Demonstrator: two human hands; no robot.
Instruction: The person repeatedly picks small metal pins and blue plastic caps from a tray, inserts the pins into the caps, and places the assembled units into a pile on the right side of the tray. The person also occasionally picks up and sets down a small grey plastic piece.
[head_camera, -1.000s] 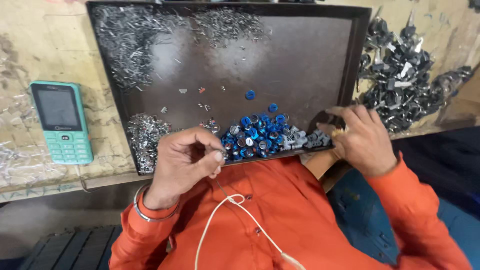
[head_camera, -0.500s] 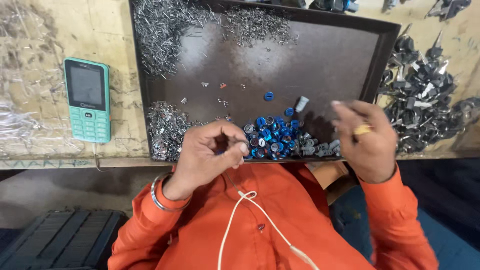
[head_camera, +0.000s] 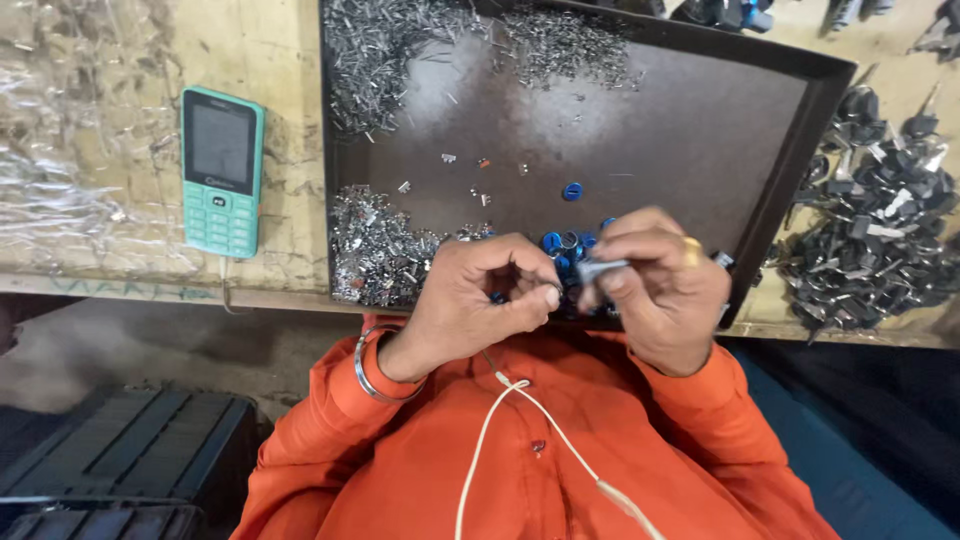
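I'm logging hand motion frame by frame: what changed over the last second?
The right hand left the tray's right edge, came in to meet the left hand, and now pinches a small grey metal piece. The left hand's fingers stay pinched. The tray, blue caps and phone lie unchanged.

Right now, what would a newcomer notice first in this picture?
Probably the two hands meeting at the near edge of the dark tray: the right hand pinches a small grey metal part, and the left hand closes beside it. Next, the blue caps behind them and the turquoise phone at the left.
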